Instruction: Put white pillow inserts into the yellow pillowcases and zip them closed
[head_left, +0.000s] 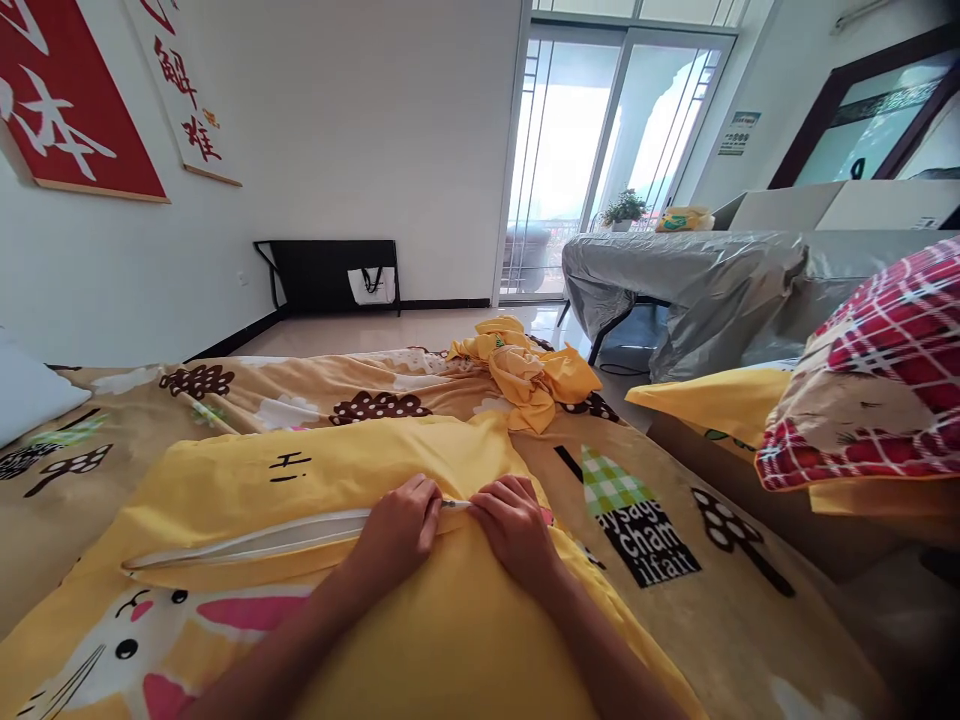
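A yellow pillowcase with a printed rabbit and the word "Hi" lies on the bed in front of me. Its zipper runs across the cover, gaping on the left, where a white pillow shows inside. My left hand is closed on the zipper edge just right of that gap. Close beside it, my right hand pinches the cover near the zipper's right end. A small dark piece, perhaps the slider, shows between the hands. Fingers partly hide what each one grips.
A patterned bedspread lies beneath. Crumpled yellow cloth rests beyond the pillowcase. At right are a red plaid pillow and a yellow one; a white pillow is at far left. A covered table stands behind.
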